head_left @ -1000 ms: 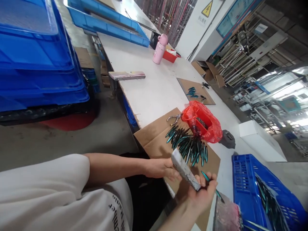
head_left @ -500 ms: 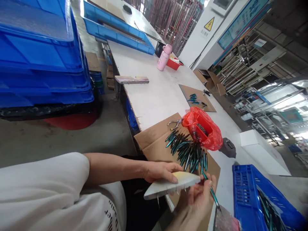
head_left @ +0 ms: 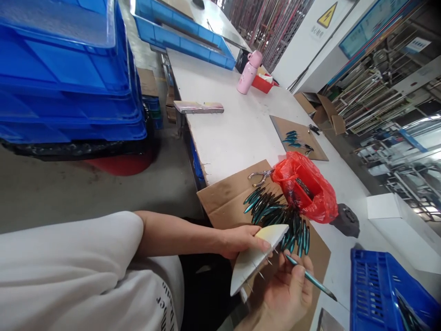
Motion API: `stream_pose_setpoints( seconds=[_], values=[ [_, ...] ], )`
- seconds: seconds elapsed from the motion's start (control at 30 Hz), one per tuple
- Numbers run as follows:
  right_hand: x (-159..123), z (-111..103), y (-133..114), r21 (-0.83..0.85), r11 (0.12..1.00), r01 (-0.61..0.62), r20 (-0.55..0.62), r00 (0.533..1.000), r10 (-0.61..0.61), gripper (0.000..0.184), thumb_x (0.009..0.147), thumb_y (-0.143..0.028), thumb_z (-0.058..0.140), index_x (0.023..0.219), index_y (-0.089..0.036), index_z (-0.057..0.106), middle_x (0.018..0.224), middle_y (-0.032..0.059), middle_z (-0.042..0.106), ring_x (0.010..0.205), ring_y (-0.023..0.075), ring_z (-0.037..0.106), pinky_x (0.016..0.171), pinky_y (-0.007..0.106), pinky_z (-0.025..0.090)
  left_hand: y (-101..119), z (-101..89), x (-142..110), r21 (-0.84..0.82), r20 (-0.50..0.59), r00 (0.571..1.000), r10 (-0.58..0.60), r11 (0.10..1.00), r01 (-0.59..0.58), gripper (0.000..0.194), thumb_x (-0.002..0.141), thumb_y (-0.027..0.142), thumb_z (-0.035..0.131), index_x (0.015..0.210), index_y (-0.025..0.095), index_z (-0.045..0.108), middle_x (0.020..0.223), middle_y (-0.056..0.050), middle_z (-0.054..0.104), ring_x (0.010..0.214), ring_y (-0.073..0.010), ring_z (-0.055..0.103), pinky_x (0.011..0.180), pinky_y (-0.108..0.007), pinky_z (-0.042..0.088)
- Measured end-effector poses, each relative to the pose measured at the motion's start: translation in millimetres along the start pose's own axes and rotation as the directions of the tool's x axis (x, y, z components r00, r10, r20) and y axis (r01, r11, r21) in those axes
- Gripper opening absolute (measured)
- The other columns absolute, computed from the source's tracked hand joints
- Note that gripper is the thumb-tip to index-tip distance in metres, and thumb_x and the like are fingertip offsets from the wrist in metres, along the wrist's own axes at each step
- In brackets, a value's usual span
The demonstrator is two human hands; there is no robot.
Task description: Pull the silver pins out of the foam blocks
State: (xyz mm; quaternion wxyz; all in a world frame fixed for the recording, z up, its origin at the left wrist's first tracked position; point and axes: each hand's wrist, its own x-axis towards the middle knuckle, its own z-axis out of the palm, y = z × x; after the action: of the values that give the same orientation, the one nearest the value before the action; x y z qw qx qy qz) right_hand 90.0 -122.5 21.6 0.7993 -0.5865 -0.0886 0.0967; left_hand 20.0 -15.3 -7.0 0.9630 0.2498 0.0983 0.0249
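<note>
The left hand (head_left: 241, 240) grips a pale, curved board (head_left: 257, 257) by its upper edge, thumb on top, holding it tilted just in front of the cardboard sheet (head_left: 223, 200); thin pins stick out of the board's underside. The right hand (head_left: 287, 294), palm up below the board, pinches a slim teal spindle-shaped piece (head_left: 310, 277) between thumb and fingers, its point aimed away from the cardboard toward the blue crate (head_left: 375, 289). On the cardboard lies a fanned heap of the same teal pieces (head_left: 275, 214), touching a red plastic bag (head_left: 306, 186) at its far side. Small pliers (head_left: 259, 176) rest on the cardboard beside the bag.
</note>
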Motion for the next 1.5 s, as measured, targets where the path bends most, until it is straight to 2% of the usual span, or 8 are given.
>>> stream_pose_setpoints(
  seconds=[0.23,0.4,0.57,0.73,1.13,1.3,1.5],
  values=[
    [-11,-1,13,0.092,0.991,-0.098,-0.048,0.994,0.102,0.031,0.075,-0.024,0.053,0.105,-0.027,0.054,0.085,-0.0058,0.059,0.078,0.0092,0.059,0.073,0.028,0.051,-4,6.1,-2,-0.015,-0.035,0.995,0.088,0.996,-0.089,0.046,0.058,0.028,0.074,0.093,0.017,0.046,0.081,-0.003,0.06,0.064,-0.0111,0.057,0.06,-0.024,0.045],
    [-15,2,9,0.093,0.994,-0.057,-0.069,0.996,0.063,0.028,0.075,-0.022,0.052,0.102,-0.027,0.055,0.084,-0.0057,0.057,0.079,0.0091,0.059,0.074,0.03,0.05,-4,8.5,-6,0.018,-0.086,0.992,0.091,0.996,-0.089,0.046,0.058,0.023,0.073,0.094,0.018,0.044,0.078,0.0,0.058,0.061,-0.0104,0.056,0.058,-0.024,0.045],
    [-15,0,11,0.115,0.993,-0.04,-0.061,0.997,0.047,0.028,0.074,-0.021,0.053,0.101,-0.027,0.055,0.083,-0.0078,0.057,0.077,0.0085,0.059,0.085,0.034,0.047,-2,4.6,-8,0.017,-0.047,0.997,0.064,0.998,-0.063,0.045,0.061,0.022,0.07,0.098,0.02,0.044,0.09,-0.003,0.059,0.057,-0.0091,0.055,0.054,-0.024,0.045],
    [-17,0,14,0.091,0.995,-0.042,-0.043,0.998,0.046,0.029,0.075,-0.021,0.053,0.103,-0.026,0.054,0.084,-0.0074,0.058,0.08,0.0092,0.059,0.091,0.037,0.044,-1,0.7,-6,0.037,-0.042,0.997,0.071,0.997,-0.07,0.049,0.059,0.02,0.071,0.101,0.021,0.045,0.088,-0.002,0.057,0.063,-0.0106,0.055,0.057,-0.025,0.046],
    [-19,-3,18,0.116,0.989,-0.09,-0.07,0.993,0.098,0.029,0.073,-0.021,0.056,0.102,-0.025,0.056,0.084,-0.0073,0.059,0.081,0.0077,0.059,0.079,0.024,0.049,-2,-0.3,-5,0.084,-0.03,0.997,0.07,0.994,-0.067,0.054,0.058,0.023,0.072,0.104,0.021,0.043,0.087,-0.003,0.057,0.068,-0.0127,0.056,0.063,-0.029,0.046],
    [-19,-3,17,0.137,0.984,-0.114,-0.042,0.992,0.121,0.029,0.074,-0.019,0.053,0.101,-0.026,0.056,0.085,-0.0078,0.059,0.081,0.0067,0.058,0.081,0.024,0.048,-2,0.3,-5,0.085,-0.035,0.995,0.091,0.993,-0.087,0.054,0.059,0.022,0.071,0.105,0.021,0.043,0.087,-0.002,0.056,0.067,-0.0112,0.054,0.063,-0.028,0.046],
    [-16,-4,21,0.126,0.982,-0.141,0.005,0.99,0.142,0.025,0.078,-0.021,0.046,0.098,-0.029,0.058,0.09,-0.0075,0.055,0.084,0.0036,0.054,0.089,0.022,0.041,-5,0.1,-4,0.095,-0.045,0.994,0.101,0.991,-0.096,0.054,0.058,0.023,0.072,0.104,0.021,0.044,0.085,-0.001,0.056,0.069,-0.0117,0.054,0.061,-0.025,0.044]
  ],
)
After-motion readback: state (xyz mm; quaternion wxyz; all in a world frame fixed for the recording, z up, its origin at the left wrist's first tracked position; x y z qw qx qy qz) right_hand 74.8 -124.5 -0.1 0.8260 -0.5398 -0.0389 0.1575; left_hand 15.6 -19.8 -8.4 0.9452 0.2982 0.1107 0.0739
